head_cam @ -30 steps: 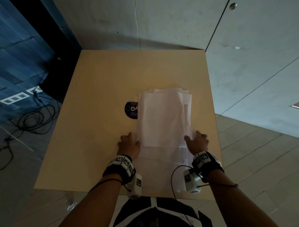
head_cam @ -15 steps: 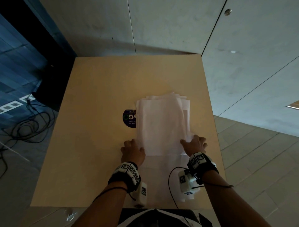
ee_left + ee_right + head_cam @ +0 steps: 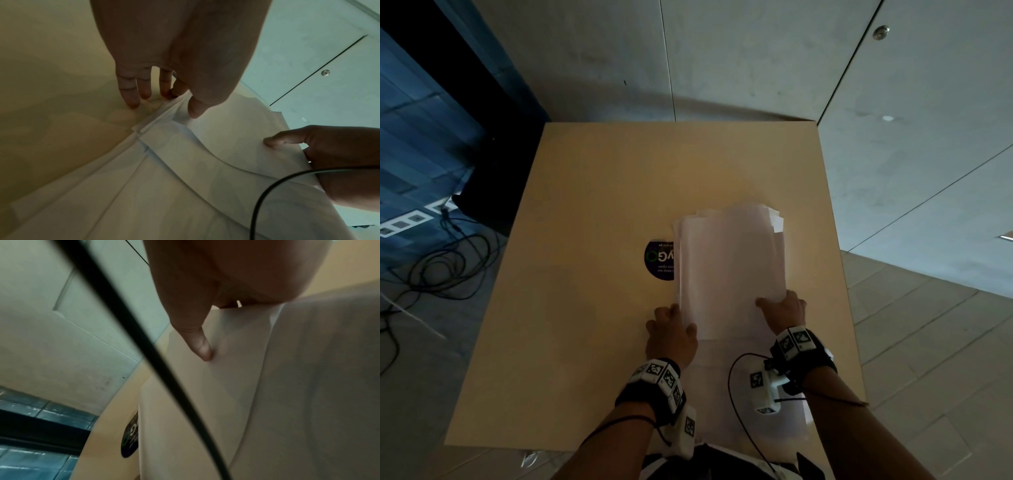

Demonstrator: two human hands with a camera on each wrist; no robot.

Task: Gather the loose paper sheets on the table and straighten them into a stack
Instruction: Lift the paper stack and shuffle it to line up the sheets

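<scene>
Partly, paper sheets hide the sticker.

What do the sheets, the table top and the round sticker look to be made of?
Sheets: thin white matte paper; it bends and buckles where the left hand and right hand grip it.
Table top: smooth tan board, likely laminate or veneer; no grain visible.
Sticker: dark printed label, lying flat; paper or vinyl, unclear.
</scene>
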